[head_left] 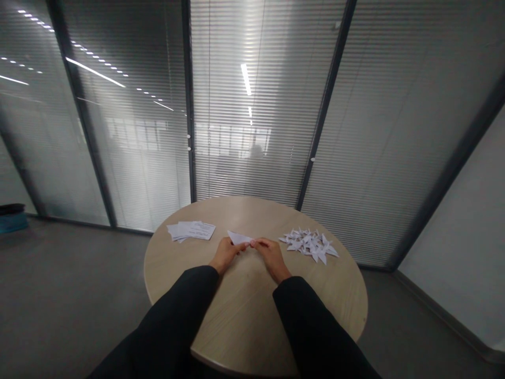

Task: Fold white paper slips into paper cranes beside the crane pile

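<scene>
A folded sheet of white paper (239,238), roughly triangular, is held between my two hands over the middle of the table. My left hand (226,253) grips its left and near side, thumb pointing right. At the paper's right end, my right hand (272,256) pinches the corner, its fingertips meeting my left thumb. Part of the paper is hidden behind the fingers. To the right lies a heap of folded white paper pieces with pointed tips (310,243). A stack of flat white paper sheets (193,230), some with print, lies to the left.
The round wooden table (244,316) stands close to a glass partition with blinds (248,173). A white wall (457,247) is at the right. On the floor at far left sits a blue and black object (12,218).
</scene>
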Motion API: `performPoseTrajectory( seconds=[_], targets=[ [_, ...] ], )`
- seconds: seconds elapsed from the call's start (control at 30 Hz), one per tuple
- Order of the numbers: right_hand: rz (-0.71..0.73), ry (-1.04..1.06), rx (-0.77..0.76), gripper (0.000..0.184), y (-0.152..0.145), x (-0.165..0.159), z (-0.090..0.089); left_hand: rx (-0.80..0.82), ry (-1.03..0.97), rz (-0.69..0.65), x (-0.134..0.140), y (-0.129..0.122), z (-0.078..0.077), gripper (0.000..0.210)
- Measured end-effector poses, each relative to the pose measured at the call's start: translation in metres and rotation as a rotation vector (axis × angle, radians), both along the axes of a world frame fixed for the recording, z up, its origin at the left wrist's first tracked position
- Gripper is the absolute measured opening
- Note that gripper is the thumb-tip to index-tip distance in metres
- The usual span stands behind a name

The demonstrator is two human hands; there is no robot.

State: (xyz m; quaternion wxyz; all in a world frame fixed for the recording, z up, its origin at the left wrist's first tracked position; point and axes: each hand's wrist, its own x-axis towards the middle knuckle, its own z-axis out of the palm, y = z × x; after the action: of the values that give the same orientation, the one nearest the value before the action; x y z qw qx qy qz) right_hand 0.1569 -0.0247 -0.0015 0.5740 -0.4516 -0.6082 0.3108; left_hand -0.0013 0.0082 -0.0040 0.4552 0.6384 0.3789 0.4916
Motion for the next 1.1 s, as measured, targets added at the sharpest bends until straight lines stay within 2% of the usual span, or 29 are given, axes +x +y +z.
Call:
performPoseTrajectory(
  seconds=[0.27,0.43,0.93,1.1],
  targets=[
    [0.027,0.005,-0.05,0.027,0.0012,-0.0002,-0.0015,-0.014,0.044,0.012,-0.0009,-0.0026,0.005,0.031],
    [-0.009,-0.005,-0.031,0.027,0.002,0.002,-0.0034,-0.02,0.075,0.0,-0.0013,-0.0044,0.0071,0.032],
    [-0.117,0.059,0.022,0.023,0.0036,0.0079,-0.0012,-0.016,-0.054,0.017,-0.0037,-0.0028,0.0094,0.033],
    [-0.103,0.082,0.031,0.022,0.0027,0.0078,0.0009,-0.048,-0.074,0.024,-0.004,-0.002,0.009,0.034]
  ],
)
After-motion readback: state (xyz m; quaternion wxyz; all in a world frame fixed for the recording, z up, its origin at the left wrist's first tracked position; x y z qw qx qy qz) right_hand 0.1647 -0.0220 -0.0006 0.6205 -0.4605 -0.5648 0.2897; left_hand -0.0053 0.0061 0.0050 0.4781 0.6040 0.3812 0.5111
